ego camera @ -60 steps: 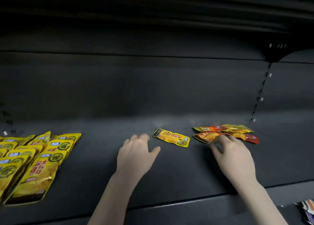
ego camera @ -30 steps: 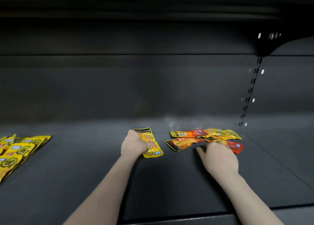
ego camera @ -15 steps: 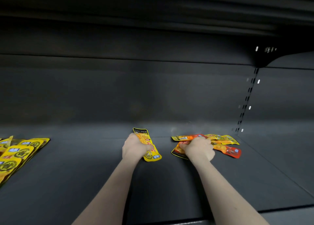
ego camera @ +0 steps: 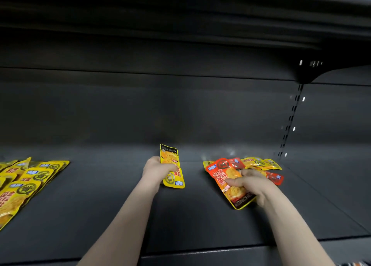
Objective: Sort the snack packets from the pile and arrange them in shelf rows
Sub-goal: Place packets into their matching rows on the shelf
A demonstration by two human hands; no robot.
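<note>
Gripping a yellow snack packet (ego camera: 172,166) upright in the left hand (ego camera: 156,170), a person works at a dark shelf (ego camera: 100,215). The right hand (ego camera: 252,183), to the right of that packet, has its grip closed on a red-and-orange snack packet (ego camera: 226,180), lifted off the small pile of packets (ego camera: 261,164) lying just behind it. Far to the left of the yellow packet, rows of yellow packets (ego camera: 26,183) lie overlapped on the shelf.

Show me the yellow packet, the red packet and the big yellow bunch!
yellow packet (ego camera: 168,159): head view, its upper part, above the left hand.
red packet (ego camera: 220,175): head view, its red front.
yellow rows (ego camera: 30,177): head view, a middle packet.
</note>
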